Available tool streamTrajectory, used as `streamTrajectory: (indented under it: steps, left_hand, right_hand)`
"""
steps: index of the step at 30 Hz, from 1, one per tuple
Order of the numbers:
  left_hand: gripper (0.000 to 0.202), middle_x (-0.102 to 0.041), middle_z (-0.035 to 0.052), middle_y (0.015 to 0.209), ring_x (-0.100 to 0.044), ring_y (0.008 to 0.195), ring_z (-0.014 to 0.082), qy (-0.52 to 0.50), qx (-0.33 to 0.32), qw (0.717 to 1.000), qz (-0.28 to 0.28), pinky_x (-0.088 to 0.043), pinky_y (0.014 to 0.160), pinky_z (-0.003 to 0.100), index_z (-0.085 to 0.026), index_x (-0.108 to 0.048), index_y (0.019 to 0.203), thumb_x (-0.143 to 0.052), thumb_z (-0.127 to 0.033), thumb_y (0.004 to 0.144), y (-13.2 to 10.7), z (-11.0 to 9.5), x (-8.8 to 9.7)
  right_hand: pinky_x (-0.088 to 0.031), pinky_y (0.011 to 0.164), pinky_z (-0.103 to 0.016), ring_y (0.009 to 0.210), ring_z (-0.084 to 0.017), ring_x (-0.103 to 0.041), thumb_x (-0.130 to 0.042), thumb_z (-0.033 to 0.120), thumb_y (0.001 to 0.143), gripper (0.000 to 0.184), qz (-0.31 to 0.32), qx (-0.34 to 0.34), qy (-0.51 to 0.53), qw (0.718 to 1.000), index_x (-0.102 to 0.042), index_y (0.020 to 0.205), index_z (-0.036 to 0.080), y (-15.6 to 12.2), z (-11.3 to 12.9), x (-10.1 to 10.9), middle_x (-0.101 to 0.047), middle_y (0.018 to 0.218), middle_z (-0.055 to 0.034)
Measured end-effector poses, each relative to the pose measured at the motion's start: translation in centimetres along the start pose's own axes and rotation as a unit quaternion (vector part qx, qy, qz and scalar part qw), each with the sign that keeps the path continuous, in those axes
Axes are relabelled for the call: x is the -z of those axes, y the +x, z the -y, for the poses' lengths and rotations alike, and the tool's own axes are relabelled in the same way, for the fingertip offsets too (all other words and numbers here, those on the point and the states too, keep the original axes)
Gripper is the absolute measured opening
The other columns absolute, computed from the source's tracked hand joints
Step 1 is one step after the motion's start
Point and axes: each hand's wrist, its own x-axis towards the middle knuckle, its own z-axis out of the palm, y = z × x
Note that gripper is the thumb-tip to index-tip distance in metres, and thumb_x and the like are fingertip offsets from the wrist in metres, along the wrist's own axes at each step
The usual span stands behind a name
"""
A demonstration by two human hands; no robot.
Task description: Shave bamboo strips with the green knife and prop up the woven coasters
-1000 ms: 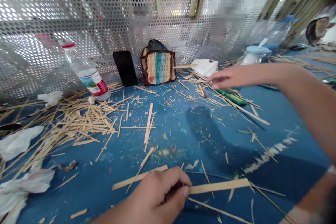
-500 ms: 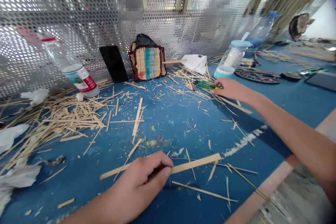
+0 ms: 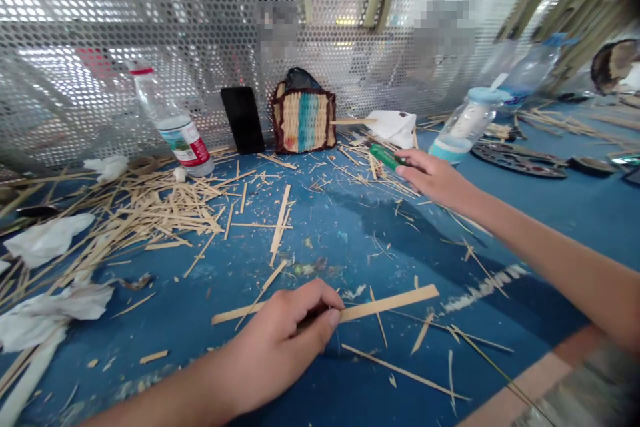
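Observation:
My left hand [image 3: 285,340] presses down on a long flat bamboo strip [image 3: 390,302] lying across the blue table [image 3: 350,240], fingers closed over its middle. My right hand [image 3: 434,177] is stretched out to the far right, its fingers closed round a green utility knife [image 3: 386,156], lifted slightly above a scatter of thin bamboo slivers.
A heap of bamboo splints [image 3: 125,220] covers the left side, with crumpled tissues [image 3: 47,243]. Against the perforated metal screen stand a water bottle [image 3: 175,133], a black phone [image 3: 243,119] and a small woven pouch [image 3: 303,121]. Another bottle [image 3: 463,128] and a dark round tray [image 3: 517,158] sit at right.
My right hand came down onto the green knife, gripped it and has lifted it off the table. My left hand stayed on the bamboo strip.

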Motion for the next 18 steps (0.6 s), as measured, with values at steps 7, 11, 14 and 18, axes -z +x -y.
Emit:
streamTrajectory:
  steps: [7,11,14,18]
  left_hand:
    - [0.020,-0.063,0.0039,0.082,-0.056,0.067,0.0198,0.476,-0.143,0.868,-0.012,-0.040,0.060,0.031,-0.020,-0.055,0.098,-0.038,-0.013,0.092,-1.6,-2.4,2.7]
    - [0.019,-0.063,0.0046,0.075,-0.061,0.064,0.0240,0.586,-0.047,0.806,-0.068,-0.041,0.055,0.033,-0.021,-0.057,0.095,-0.039,-0.016,0.090,-1.9,-1.3,6.3]
    - [0.025,-0.065,0.0063,0.077,-0.065,0.068,0.0269,0.619,0.030,0.778,-0.108,-0.042,0.057,0.035,-0.022,-0.056,0.097,-0.032,-0.027,0.095,-2.6,0.5,9.5]
    - [0.033,-0.067,0.0050,0.077,-0.067,0.066,0.0255,0.583,0.089,0.794,-0.148,-0.041,0.055,0.032,-0.022,-0.053,0.106,-0.024,-0.037,0.099,-3.2,1.8,10.7]
  right_hand:
    - [-0.048,0.084,-0.041,0.100,-0.027,-0.062,-0.046,0.048,0.090,0.046,0.091,0.162,0.055,0.981,-0.055,0.129,0.025,0.1,9.4,-1.9,-0.065,0.118,-0.0064]
    - [-0.046,0.087,-0.043,0.105,-0.029,-0.060,-0.058,0.054,0.082,0.055,0.146,0.206,0.053,0.966,-0.055,0.128,0.024,1.6,11.4,-5.2,-0.064,0.122,-0.0080]
    - [-0.047,0.078,-0.041,0.093,-0.027,-0.062,-0.061,0.050,0.080,0.046,0.172,0.200,0.073,0.962,-0.057,0.118,0.024,2.4,11.8,-7.1,-0.067,0.107,-0.0065]
    - [-0.045,0.060,-0.037,0.072,-0.021,-0.059,-0.057,0.042,0.083,0.033,0.173,0.155,0.176,0.957,-0.051,0.109,0.023,1.7,12.5,-7.2,-0.065,0.096,-0.0051]
